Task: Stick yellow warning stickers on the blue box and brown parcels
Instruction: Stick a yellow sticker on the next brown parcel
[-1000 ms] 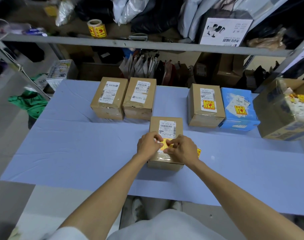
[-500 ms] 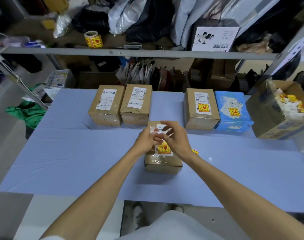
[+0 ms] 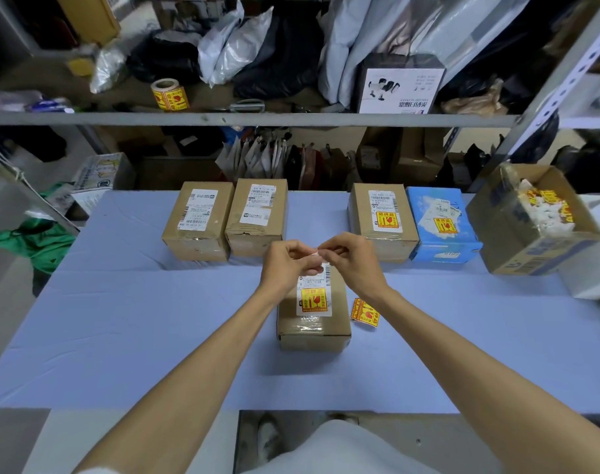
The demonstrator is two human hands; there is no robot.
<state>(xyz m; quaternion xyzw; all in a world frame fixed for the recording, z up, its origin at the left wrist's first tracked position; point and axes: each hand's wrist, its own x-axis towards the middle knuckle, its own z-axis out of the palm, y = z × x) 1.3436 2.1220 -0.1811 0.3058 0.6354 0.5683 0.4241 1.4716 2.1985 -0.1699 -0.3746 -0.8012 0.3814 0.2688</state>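
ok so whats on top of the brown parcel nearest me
A white shipping label with a yellow warning sticker on its near part. The left hand and right hand, pinching a pale scrap between them, cover the far end of the parcel, hiding the label's top.

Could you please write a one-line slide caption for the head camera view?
Above a brown parcel bearing a yellow warning sticker, the left hand and right hand pinch a small pale strip.

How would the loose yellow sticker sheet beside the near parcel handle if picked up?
Probably floppy and very light: the sticker sheet is thin paper lying nearly flat on the table. Likely slides if pushed; pinching it up may be fiddly.
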